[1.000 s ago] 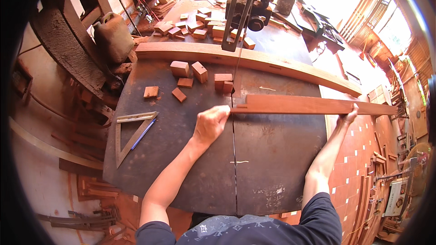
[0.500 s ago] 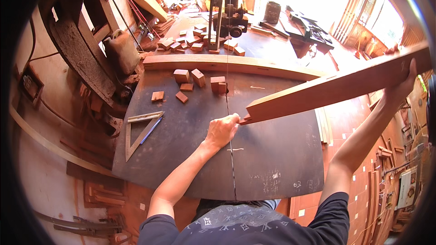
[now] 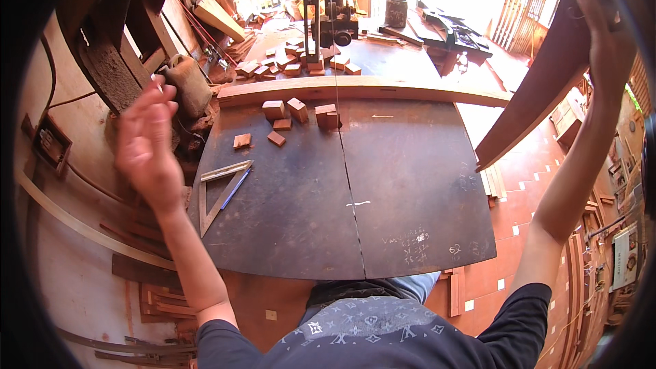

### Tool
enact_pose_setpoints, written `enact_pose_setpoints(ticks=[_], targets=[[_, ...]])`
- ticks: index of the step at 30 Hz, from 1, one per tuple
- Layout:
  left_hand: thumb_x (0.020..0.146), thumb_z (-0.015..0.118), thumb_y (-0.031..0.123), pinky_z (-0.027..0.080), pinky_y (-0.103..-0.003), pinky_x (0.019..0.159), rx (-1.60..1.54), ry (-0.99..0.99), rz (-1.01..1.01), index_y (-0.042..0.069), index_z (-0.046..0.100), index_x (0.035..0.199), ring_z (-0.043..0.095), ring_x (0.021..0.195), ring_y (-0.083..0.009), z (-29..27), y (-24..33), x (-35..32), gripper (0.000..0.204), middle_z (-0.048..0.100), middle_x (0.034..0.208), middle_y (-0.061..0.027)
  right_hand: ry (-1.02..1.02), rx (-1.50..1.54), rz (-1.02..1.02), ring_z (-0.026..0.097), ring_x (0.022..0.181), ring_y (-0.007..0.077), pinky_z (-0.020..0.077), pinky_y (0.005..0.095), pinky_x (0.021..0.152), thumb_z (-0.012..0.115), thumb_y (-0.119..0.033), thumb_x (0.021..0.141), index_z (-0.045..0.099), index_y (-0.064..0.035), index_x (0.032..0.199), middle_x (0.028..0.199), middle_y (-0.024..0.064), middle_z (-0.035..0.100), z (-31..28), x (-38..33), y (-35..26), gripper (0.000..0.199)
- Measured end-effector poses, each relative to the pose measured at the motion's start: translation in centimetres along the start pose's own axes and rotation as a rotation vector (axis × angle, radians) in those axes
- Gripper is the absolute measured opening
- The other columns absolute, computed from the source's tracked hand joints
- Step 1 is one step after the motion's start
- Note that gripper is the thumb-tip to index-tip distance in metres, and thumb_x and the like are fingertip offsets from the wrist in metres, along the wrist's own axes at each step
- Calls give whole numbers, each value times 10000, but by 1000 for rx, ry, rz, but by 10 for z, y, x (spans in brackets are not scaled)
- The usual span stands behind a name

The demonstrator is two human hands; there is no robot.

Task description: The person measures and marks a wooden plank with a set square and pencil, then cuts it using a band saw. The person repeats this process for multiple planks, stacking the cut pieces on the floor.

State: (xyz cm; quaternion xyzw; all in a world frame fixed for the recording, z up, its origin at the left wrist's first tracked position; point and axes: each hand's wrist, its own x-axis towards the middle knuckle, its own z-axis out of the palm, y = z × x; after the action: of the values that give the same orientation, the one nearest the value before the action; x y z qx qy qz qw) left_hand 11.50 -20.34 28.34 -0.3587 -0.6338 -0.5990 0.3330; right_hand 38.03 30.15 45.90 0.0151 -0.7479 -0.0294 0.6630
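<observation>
A long reddish wooden beam (image 3: 540,96) slants up at the upper right, its lower end beside the right edge of the dark saw table (image 3: 424,184). My right hand (image 3: 605,41) grips it near its upper end. My left hand (image 3: 152,147) is raised off the table's left side, fingers loosely apart and a little blurred, with nothing plainly in it. In the middle the thin bandsaw blade (image 3: 336,61) runs down to the table slot. Another beam (image 3: 369,87) lies across the table behind several small wood blocks (image 3: 297,110).
A wooden set square (image 3: 222,195) and a blue pen (image 3: 235,189) lie on the table's left. Beyond the cross beam are offcuts (image 3: 277,65), the saw's guide assembly (image 3: 335,29) and a dark can (image 3: 395,16). A jug (image 3: 188,85) hangs by the machine frame; timber lies on the tiled floor.
My left hand has let go of the beam's tenon end and swung up to the left. My right hand has moved the beam right and tilted it more steeply.
</observation>
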Motion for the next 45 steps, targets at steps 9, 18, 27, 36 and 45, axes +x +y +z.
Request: enact_pose_setpoints(ticks=[9,18,27,36,45], targets=[[1119,483,510,331,-524,1280,-422,213,3,-46,355,1599,426,1519,-402,-35,48,33,745,411,1654,-240,-195,62,73,762,904,300,606,396,817,958,-228,716,613,-54,1334,1035,177,743,55,-152,-111,729],[901,624,798,365,-571,1235,-1047,543,-790,28,420,1585,481,1452,-356,-46,-42,-80,1050,508,1590,-190,-640,136,-40,676,1163,420,561,511,1008,849,-124,730,632,-59,1260,1252,209,689,106,-343,-141,577],[921,792,556,538,-474,1081,-942,430,-1141,104,531,1404,628,1220,-233,43,-84,-161,711,621,1321,-101,-963,146,111,566,1299,439,450,577,1133,930,-172,699,524,-38,1406,1374,221,598,77,-362,-103,825],[917,837,365,491,-530,1145,-1118,66,-1589,103,536,1390,618,1281,-299,145,-72,-217,619,636,1304,-101,-963,159,187,515,1378,435,347,587,1235,921,-293,753,524,-1,1452,1444,222,578,106,-365,-138,856],[1017,732,346,602,-369,954,-784,-844,-1505,6,666,1337,749,1082,-273,156,-59,-207,471,739,1250,-197,-967,157,311,600,1159,389,496,483,1022,929,-215,740,641,-2,1317,1230,174,663,109,-354,-110,679]])
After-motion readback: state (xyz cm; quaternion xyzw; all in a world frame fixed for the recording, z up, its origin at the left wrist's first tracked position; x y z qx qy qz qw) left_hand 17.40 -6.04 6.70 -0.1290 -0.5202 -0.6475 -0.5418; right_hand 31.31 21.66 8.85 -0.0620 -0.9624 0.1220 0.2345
